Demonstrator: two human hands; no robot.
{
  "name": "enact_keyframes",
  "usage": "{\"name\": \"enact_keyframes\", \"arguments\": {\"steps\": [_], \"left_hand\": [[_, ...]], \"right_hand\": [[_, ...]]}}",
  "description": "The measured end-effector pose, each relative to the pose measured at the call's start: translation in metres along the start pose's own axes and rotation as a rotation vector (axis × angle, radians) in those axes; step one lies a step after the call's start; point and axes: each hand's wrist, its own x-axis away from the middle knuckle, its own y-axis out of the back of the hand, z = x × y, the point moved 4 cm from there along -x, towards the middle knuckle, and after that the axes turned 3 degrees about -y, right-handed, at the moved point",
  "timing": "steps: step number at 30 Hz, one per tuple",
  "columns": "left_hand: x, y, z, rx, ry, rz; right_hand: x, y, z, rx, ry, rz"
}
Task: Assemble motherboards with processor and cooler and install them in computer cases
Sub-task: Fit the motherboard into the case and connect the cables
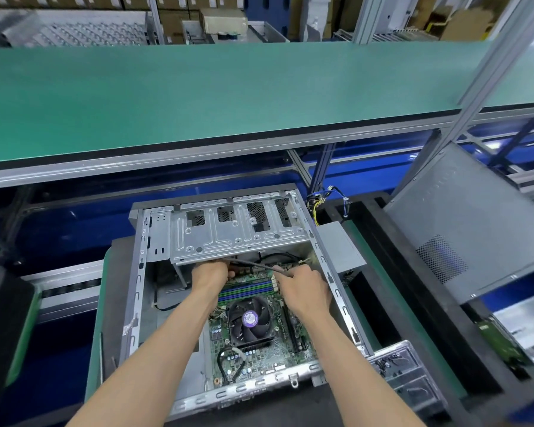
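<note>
Two hands: left hand (211,277), right hand (302,289) | one motherboard (259,355) | one cooler (249,322)

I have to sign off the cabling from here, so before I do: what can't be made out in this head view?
- Left hand: fingertips hidden under the drive cage, so its grip is unclear.
- Right hand: curled on a grey cable; the cable's connector is hidden by the hands.
- Motherboard: far edge covered by both hands.
- Parts tray: contents blurred, too small.
- Cooler: label unreadable.
</note>
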Motion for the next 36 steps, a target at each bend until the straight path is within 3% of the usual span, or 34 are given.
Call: {"name": "enact_keyframes", "arguments": {"steps": [4,6,9,12,13,16,18,20,25,28,36], "left_hand": [[0.008,0.004,-0.010,-0.606,-0.251,0.088],[0.020,0.003,-0.016,-0.698,-0.372,0.173],[0.041,0.006,-0.023,-0.635,-0.542,0.363],[0.063,0.006,-0.030,-0.315,-0.548,0.655],[0.070,0.004,-0.031,-0.307,-0.603,0.672],[0.087,-0.002,-0.032,-0.892,-0.982,0.393],[0.092,-0.010,-0.030,-1.114,-1.134,0.266],[0.086,-0.010,-0.030,-1.039,-1.104,0.241],[0.063,0.006,-0.026,-0.714,-0.809,0.167],[0.061,0.005,-0.025,-0.586,-0.766,0.202],[0.053,0.004,-0.016,-0.074,-0.506,0.352]], "right_hand": [[-0.005,-0.004,-0.004,-0.104,-0.064,0.020],[-0.005,-0.002,-0.004,-0.037,-0.070,0.004],[-0.003,-0.001,-0.004,0.139,-0.048,-0.007],[-0.001,-0.001,-0.001,0.275,-0.014,0.012],[0.001,-0.001,0.001,0.319,0.010,0.016],[0.007,-0.007,0.010,0.388,0.134,0.046],[0.008,-0.011,0.017,0.316,0.210,0.070],[0.006,-0.015,0.022,0.128,0.250,0.099],[0.008,-0.011,0.028,-0.458,0.218,0.194],[0.009,-0.007,0.029,-0.700,0.202,0.238],[0.012,0.001,0.033,-0.864,0.282,0.259]]}}
